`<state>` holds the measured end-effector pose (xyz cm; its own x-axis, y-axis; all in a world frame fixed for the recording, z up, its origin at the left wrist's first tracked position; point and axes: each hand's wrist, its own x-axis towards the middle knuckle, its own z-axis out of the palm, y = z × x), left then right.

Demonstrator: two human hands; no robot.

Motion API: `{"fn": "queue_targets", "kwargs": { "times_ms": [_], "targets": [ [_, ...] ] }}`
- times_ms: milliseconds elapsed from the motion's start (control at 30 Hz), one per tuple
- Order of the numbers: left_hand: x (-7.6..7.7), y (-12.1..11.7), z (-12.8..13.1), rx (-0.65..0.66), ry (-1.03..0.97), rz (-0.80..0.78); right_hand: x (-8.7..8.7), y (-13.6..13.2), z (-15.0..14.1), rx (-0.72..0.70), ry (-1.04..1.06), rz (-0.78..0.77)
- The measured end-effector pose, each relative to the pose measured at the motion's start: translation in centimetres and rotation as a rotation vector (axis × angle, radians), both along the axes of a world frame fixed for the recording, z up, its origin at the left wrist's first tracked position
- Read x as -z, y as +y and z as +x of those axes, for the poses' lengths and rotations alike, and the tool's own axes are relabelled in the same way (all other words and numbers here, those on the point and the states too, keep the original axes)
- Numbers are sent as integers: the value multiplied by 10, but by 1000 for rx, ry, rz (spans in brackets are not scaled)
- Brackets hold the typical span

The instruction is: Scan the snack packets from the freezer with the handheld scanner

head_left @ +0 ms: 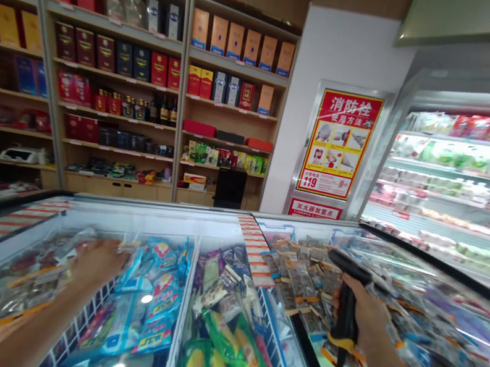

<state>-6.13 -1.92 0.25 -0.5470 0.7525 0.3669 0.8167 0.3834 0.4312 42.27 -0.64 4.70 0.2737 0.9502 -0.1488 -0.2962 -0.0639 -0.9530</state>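
Note:
My right hand point(358, 309) is wrapped around the handle of a black barcode scanner point(348, 295) with a yellow band near its base. A black cable hangs from it. The scanner is above packaged ice pops point(305, 275) in the right freezer compartment. My left hand point(101, 256) reaches into the left side of the freezer, its fingers curled and blurred. Whatever they grip is too indistinct to name. Around it lie clear-wrapped packs point(27, 291) and, beyond a white wire divider, blue ice cream packets point(160, 295).
Corn-shaped ice creams in green wrappers point(220, 355) fill the middle basket. An orange-striped freezer frame point(255, 248) separates the compartments. Behind stand shelves of boxed bottles point(140, 63), a red fire-hydrant poster point(339, 143) and a lit refrigerated display point(462, 176).

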Motion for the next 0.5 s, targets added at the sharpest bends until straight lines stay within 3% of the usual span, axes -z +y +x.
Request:
{"fn": "queue_targets", "kwargs": {
  "times_ms": [33, 67, 233, 300, 333, 400, 500],
  "targets": [
    [-5, 6, 22, -14, 66, 6, -1, 0, 1, -1, -8, 7],
    [-9, 15, 49, 67, 104, 8, -2, 0, 1, -6, -18, 17],
    [-17, 69, 213, 605, 102, 102, 4, 4, 5, -28, -26, 38],
    [-16, 83, 269, 833, 64, 96, 8, 6, 9, -7, -6, 30],
    [-15, 87, 291, 877, 33, 82, 10, 7, 12, 7, -1, 31],
    [-10, 92, 323, 792, -69, 42, 12, 8, 16, 27, -5, 31],
    [0, 94, 350, 615, -198, -24, 13, 9, 20, 31, -25, 13]
  ]
}}
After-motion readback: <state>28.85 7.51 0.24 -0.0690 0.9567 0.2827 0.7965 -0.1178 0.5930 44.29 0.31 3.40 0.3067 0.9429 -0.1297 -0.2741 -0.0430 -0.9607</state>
